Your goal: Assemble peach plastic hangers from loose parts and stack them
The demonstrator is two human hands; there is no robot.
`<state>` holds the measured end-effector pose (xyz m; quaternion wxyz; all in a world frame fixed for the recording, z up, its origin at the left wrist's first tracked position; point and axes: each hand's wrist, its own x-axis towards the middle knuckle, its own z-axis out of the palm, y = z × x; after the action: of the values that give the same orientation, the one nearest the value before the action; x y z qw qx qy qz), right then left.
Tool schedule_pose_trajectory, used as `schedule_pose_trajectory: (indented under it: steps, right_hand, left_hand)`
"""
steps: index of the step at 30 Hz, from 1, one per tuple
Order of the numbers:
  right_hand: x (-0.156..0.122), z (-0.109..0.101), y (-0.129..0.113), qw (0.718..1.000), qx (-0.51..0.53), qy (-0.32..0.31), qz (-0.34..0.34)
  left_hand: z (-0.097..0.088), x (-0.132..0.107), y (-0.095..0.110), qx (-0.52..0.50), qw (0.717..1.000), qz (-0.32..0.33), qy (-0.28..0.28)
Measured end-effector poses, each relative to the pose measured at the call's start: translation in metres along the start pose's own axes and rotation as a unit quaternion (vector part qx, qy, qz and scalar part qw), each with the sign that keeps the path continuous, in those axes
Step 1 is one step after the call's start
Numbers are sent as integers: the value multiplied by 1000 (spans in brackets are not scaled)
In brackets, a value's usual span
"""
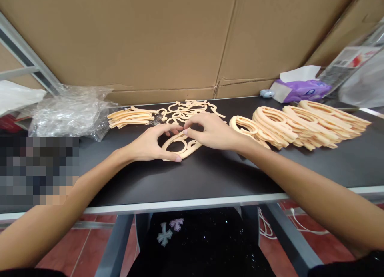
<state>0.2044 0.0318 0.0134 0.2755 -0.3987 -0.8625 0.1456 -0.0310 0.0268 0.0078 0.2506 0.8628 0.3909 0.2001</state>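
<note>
A peach-coloured plastic ring-shaped piece (180, 145) lies flat on the black tabletop (192, 177) at the middle. My left hand (150, 144) curves round its left side, thumb and fingers pinching its rim. My right hand (211, 131) grips its upper right edge with the fingertips closed on it. Both hands meet over the piece's far side. Just behind them lies a loose tangle of thin peach offcuts (187, 109).
A long fanned row of the same ring pieces (297, 125) lies at the right. A bundle of peach strips (130, 117) and a crumpled clear plastic bag (67, 113) sit at the left. Cardboard (168, 41) walls the back; a purple tissue pack (301, 89) rests far right.
</note>
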Motion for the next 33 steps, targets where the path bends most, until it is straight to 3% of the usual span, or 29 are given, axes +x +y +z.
schedule_pose_trajectory:
  steps: [9, 16, 21, 28, 33]
  right_hand:
    - [-7, -9, -4, 987, 7, -161, -3]
    - [-9, -6, -6, 987, -26, -150, -41]
    - [-12, -12, -17, 986, -63, -150, -21]
    - [-42, -38, -22, 986, -155, -30, 47]
    - [-81, -69, -6, 946, -292, 69, 125]
  left_hand:
    - [-6, 1, -5, -160, 987, 17, -9]
    - [-5, 2, -15, -230, 973, 16, -15]
    - [-5, 3, -14, -246, 969, 4, 31]
    - [-3, 5, -15, -221, 973, 21, 67]
    - [1, 5, -18, -215, 974, 26, 67]
